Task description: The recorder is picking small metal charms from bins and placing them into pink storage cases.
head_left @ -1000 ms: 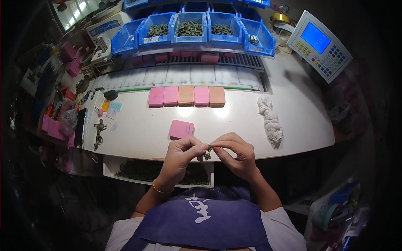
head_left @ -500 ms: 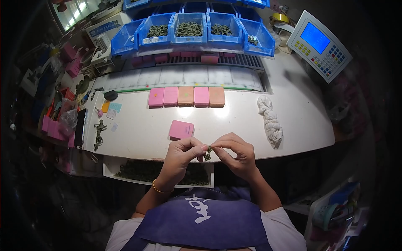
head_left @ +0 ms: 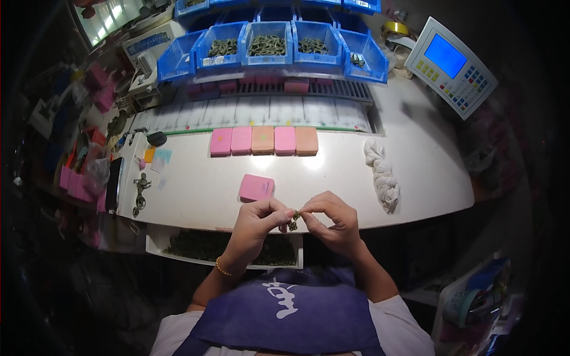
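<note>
Hanging between both hands at the near edge of the bench point(head_left: 415, 196): small dark metal piece point(head_left: 293, 222), chain-like, detail too small to tell; left hand point(head_left: 259, 215) and right hand point(head_left: 330, 215) each pinching it, fingertips pressed together on its upper end, knuckles nearly touching; judged light, loose and easily dropped, best held by the top between thumb and forefinger, not squeezed hard; pink pad point(head_left: 256, 187) just beyond the hands; row of five pink and orange pads point(head_left: 263, 140) mid-bench; white rag point(head_left: 383, 173) toward the right edge; tray of dark green parts point(head_left: 155, 244) under the near edge; blue bins point(head_left: 267, 43) along the far edge; control panel point(head_left: 452, 59) at the far right corner.
</note>
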The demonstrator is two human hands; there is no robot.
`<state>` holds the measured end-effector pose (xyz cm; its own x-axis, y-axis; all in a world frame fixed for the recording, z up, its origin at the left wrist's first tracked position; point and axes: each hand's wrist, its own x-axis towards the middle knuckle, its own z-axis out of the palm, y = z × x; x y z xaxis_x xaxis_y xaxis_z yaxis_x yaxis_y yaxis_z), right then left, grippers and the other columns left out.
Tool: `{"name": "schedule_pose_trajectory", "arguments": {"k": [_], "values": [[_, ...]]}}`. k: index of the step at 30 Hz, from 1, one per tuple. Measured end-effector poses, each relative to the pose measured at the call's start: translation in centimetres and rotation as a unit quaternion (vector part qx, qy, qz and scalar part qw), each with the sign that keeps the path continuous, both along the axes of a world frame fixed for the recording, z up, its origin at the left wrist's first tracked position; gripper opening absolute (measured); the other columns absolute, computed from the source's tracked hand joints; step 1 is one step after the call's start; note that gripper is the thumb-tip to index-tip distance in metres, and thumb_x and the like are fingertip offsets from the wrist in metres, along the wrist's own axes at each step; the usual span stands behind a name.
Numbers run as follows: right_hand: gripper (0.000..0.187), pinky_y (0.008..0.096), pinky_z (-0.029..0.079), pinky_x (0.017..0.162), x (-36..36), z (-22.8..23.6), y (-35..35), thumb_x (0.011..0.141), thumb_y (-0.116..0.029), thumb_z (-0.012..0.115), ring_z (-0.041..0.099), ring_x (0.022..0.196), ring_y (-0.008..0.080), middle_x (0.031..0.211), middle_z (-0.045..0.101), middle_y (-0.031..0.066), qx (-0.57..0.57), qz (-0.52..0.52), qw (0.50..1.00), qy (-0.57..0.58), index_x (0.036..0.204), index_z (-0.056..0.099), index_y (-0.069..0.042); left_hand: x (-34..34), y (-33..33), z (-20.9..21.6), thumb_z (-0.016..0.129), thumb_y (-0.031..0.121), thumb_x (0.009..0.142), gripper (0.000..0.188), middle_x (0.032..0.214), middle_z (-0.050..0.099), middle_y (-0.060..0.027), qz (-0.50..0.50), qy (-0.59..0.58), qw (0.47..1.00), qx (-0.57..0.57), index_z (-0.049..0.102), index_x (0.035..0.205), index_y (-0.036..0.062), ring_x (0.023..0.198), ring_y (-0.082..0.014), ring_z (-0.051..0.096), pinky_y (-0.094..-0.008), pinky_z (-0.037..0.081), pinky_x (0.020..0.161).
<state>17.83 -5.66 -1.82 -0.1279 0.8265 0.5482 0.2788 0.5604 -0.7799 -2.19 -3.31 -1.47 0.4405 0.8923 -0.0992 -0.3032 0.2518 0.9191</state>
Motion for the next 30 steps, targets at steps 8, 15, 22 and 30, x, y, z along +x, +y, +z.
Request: {"name": "schedule_pose_trajectory", "arguments": {"k": [8, 15, 22, 30], "values": [[0.014, 0.0382, 0.053, 0.076, 1.9, -3.8, 1.0, 0.080, -0.002, 0.070, 0.064, 0.088, 0.0303, 0.093, 0.067, 0.0120, -0.054, -0.143, 0.976, -0.156, 0.094, 0.068, -0.004, -2.1, 1.3, -2.3, 0.073, 0.011, 0.091, 0.013, 0.080, 0.069, -0.0036, 0.086, 0.172, 0.977, 0.092, 0.072, 0.083, 0.0002, 0.068, -0.0068, 0.058, -0.0219, 0.046, 0.064], [0.048, 0.0455, 0.041, 0.102, 2.6, -5.8, 3.0, 0.083, -0.019, 0.073, 0.053, 0.114, 0.0362, 0.120, 0.061, 0.0165, -0.062, -0.122, 0.971, -0.195, 0.127, 0.060, -0.005, -10.4, 6.7, -6.4, 0.081, 0.020, 0.081, 0.023, 0.081, 0.064, -0.0110, 0.331, 0.521, 0.759, 0.206, 0.069, 0.074, 0.0012, 0.078, -0.0259, 0.059, -0.0382, 0.047, 0.071], [0.074, 0.0468, 0.040, 0.103, -4.2, -6.3, 6.0, 0.079, -0.030, 0.077, 0.051, 0.114, 0.0370, 0.124, 0.058, 0.0172, 0.009, -0.019, 0.979, -0.201, 0.140, 0.047, 0.000, -9.2, 7.1, -7.0, 0.081, 0.025, 0.078, 0.025, 0.100, 0.064, -0.0116, 0.313, 0.520, 0.770, 0.199, 0.071, 0.088, 0.0044, 0.095, -0.0300, 0.058, -0.0418, 0.047, 0.087], [0.079, 0.0421, 0.045, 0.100, -2.7, -5.9, 6.3, 0.079, -0.022, 0.080, 0.055, 0.109, 0.0341, 0.121, 0.060, 0.0166, -0.082, 0.063, 0.986, -0.135, 0.145, 0.043, 0.000, -5.0, 5.8, -3.8, 0.082, 0.027, 0.069, 0.056, 0.121, 0.062, -0.0136, 0.078, 0.496, 0.714, 0.488, 0.066, 0.119, 0.0070, 0.114, -0.0332, 0.055, -0.0465, 0.041, 0.101]]}}
